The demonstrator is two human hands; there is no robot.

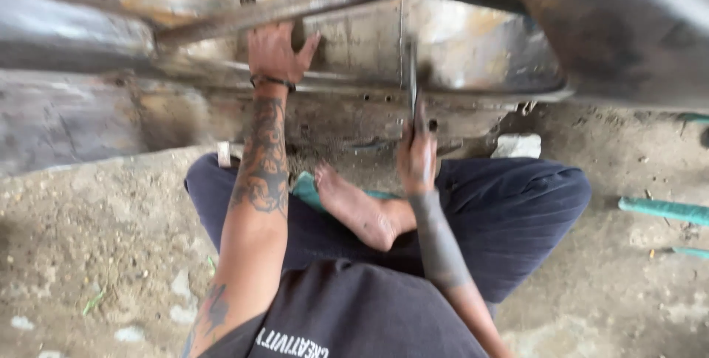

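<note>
Rusted, scorched sheet-metal body panel (354, 40) filling the far side, left hand (275, 52) pressed flat against it with fingers spread, thin dark metal tool (411, 81) held upright at centre right, clamped in the closed right hand (418, 157), tip set against the panel, bare foot (354, 210) crossed near, on dusty concrete floor (88, 255).

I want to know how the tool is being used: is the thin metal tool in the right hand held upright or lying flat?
Upright. The right hand grips the tool at its lower end, and its shaft points up against the rusty metal panel.
</note>
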